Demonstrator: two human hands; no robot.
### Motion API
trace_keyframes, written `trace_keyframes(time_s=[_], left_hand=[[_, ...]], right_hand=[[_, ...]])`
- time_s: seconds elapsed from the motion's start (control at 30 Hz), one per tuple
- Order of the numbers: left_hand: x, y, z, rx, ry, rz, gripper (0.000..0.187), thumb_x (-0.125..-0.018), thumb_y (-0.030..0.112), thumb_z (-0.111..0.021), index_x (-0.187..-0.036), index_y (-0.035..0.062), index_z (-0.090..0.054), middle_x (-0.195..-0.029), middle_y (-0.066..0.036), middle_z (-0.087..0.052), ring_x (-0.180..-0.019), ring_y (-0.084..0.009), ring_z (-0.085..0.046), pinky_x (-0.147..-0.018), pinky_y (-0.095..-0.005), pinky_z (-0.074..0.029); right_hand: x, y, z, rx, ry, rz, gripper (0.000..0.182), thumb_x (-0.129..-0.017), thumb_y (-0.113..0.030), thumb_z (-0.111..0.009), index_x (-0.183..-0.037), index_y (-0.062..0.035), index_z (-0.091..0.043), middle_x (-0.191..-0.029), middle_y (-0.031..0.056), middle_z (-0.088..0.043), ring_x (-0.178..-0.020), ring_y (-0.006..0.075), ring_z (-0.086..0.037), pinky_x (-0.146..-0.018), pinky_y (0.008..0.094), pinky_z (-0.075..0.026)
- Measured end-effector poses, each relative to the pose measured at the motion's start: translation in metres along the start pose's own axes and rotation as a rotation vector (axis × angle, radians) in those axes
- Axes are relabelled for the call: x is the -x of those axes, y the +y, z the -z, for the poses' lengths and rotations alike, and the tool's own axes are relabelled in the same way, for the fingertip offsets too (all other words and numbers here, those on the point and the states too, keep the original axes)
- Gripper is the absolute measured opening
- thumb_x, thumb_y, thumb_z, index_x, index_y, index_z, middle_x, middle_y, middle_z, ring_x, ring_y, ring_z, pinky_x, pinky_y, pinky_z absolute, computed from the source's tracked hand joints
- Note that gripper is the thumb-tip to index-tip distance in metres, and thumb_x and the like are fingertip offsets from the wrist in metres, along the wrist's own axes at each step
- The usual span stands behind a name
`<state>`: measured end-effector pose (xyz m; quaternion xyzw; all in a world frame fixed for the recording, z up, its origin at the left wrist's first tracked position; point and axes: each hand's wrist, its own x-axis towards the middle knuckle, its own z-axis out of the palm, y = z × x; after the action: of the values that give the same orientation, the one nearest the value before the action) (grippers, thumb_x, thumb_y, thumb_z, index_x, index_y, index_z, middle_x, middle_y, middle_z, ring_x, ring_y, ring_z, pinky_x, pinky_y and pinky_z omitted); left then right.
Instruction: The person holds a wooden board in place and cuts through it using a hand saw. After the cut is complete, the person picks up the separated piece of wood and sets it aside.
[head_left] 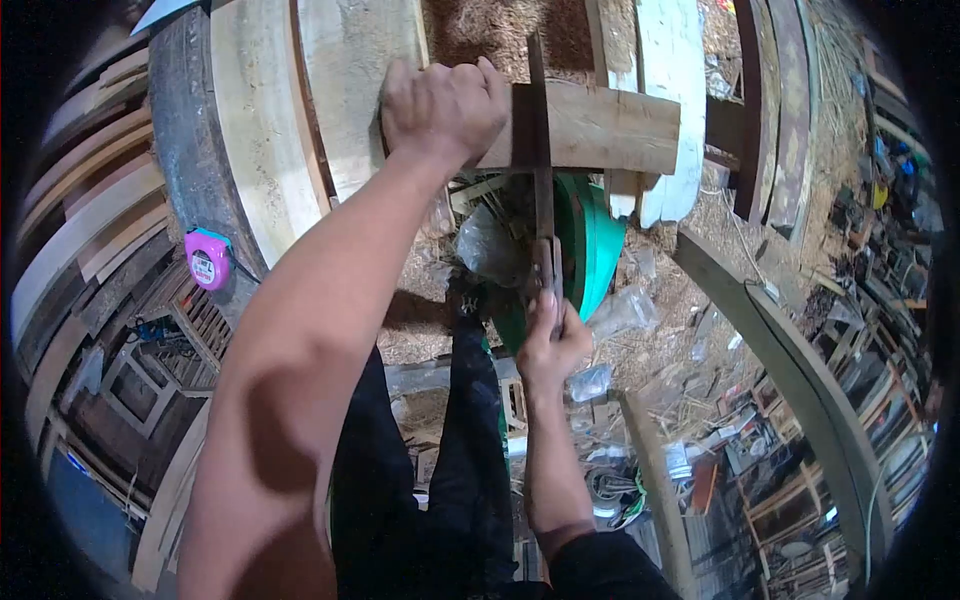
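My right hand [552,345] is wrapped round the handle of a handsaw [543,190], whose long narrow blade points away from me. The blade lies across a short wooden board [612,128], which is set crosswise over other planks. On the left part of that board my left hand [443,108] is closed and presses down, its knuckles up; its fingertips are hidden. The board's right end sticks out beyond the saw, over a pale plank [672,110].
A pink tape measure [207,260] sits on a dark plank at left. Below the board are a green curved object [592,245] and clear plastic [488,245]. A long beam [790,370] slants down at right. Sawdust and wood scraps cover the ground.
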<state>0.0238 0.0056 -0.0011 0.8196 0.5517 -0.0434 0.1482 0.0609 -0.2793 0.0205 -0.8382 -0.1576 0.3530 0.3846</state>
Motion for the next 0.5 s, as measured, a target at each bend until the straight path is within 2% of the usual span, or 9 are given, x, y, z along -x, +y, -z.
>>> trace_keyframes(time_s=[0.2,0.27,0.33,0.4,0.43,0.5], left_hand=[[0.005,0.0,-0.001,-0.009,-0.018,0.024,0.058,-0.103,0.033,-0.032,-0.082,0.0095,-0.081,-0.083,-0.018,-0.076,-0.08,-0.0311,-0.074,-0.096,-0.0431,-0.041],[0.002,0.002,0.002,-0.055,-0.044,-0.023,0.058,-0.104,0.033,-0.031,-0.087,0.0109,-0.081,-0.085,-0.016,-0.077,-0.082,-0.0308,-0.074,-0.096,-0.043,-0.041],[-0.006,0.001,0.008,-0.063,0.009,-0.016,0.055,-0.103,0.033,-0.032,-0.091,0.011,-0.081,-0.088,-0.017,-0.077,-0.086,-0.0297,-0.074,-0.095,-0.0428,-0.042],[0.0,0.003,0.004,-0.044,-0.093,0.018,0.055,-0.103,0.033,-0.032,-0.093,0.0115,-0.081,-0.09,-0.018,-0.077,-0.089,-0.0283,-0.074,-0.095,-0.0424,-0.043],[0.0,-0.002,-0.007,-0.089,-0.053,-0.059,0.054,-0.102,0.034,-0.033,-0.093,0.0118,-0.081,-0.092,-0.018,-0.077,-0.091,-0.0275,-0.074,-0.097,-0.042,-0.043],[0.001,0.0,0.0,-0.076,-0.027,-0.013,0.054,-0.102,0.035,-0.034,-0.093,0.0119,-0.081,-0.092,-0.017,-0.077,-0.09,-0.0275,-0.074,-0.097,-0.0416,-0.043]], right_hand=[[0.002,0.002,-0.01,-0.018,0.027,0.035,0.044,-0.105,-0.029,-0.063,-0.073,0.0003,-0.06,-0.062,-0.0041,-0.053,-0.058,0.0047,-0.045,-0.051,0.0262,-0.032],[0.022,0.021,-0.004,-0.021,0.074,0.119,0.047,-0.099,-0.024,-0.071,-0.063,-0.0012,-0.051,-0.054,-0.0012,-0.041,-0.053,0.0053,-0.036,-0.046,0.0299,-0.029],[0.014,0.019,-0.011,-0.06,0.077,0.119,0.046,-0.1,-0.025,-0.07,-0.064,-0.001,-0.053,-0.053,-0.0009,-0.041,-0.053,0.0057,-0.036,-0.046,0.0299,-0.03],[0.007,0.016,-0.012,-0.078,0.11,0.057,0.046,-0.1,-0.026,-0.07,-0.065,-0.0007,-0.055,-0.053,-0.0012,-0.04,-0.053,0.0054,-0.035,-0.046,0.0298,-0.028],[0.0,0.01,-0.011,-0.044,0.019,0.017,0.045,-0.104,-0.032,-0.065,-0.074,0.0001,-0.06,-0.062,-0.0045,-0.052,-0.056,0.0049,-0.044,-0.051,0.026,-0.031],[-0.015,-0.003,-0.023,-0.087,0.024,0.046,0.044,-0.104,-0.033,-0.065,-0.075,-0.0004,-0.061,-0.062,-0.0055,-0.051,-0.056,0.004,-0.042,-0.05,0.0248,-0.029]])
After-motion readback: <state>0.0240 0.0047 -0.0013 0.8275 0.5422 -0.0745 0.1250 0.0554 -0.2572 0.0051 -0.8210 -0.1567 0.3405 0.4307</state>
